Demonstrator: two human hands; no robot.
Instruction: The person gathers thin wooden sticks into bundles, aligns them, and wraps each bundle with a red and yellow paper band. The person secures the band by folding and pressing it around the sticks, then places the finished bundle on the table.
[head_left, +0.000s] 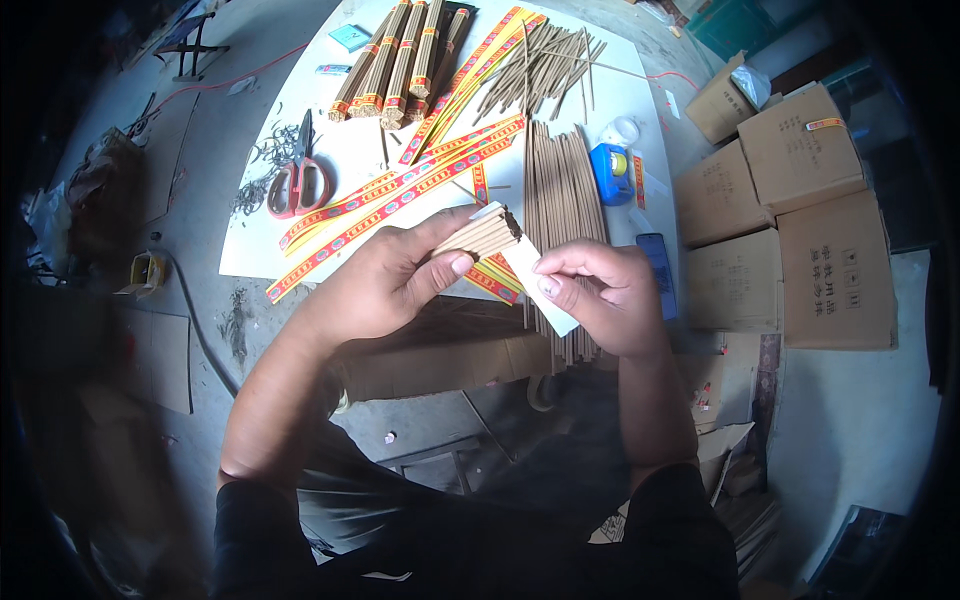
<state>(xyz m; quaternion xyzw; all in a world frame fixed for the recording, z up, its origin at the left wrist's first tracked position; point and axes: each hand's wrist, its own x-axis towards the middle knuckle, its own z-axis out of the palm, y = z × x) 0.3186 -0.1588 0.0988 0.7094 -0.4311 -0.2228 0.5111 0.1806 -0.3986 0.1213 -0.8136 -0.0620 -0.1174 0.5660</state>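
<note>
My left hand (405,270) is closed around a small bundle of brown incense sticks (478,236), whose dark ends point up to the right. Between thumb and fingers, my right hand (603,288) pinches a white paper strip (535,290) that reaches to the bundle's end. A white edge also shows along the top of the bundle. Below and behind my hands, a long pile of loose incense sticks (562,185) lies at the table's near edge. Red and yellow printed paper bands (400,185) are spread just beyond my left hand.
On the white table (250,240) are red-handled scissors (300,185), wrapped incense bundles (395,60), scattered sticks (550,65), a blue tape dispenser (610,175) and a phone (656,272). Cardboard boxes (800,150) stack up at the right. A hose (195,310) runs along the floor at left.
</note>
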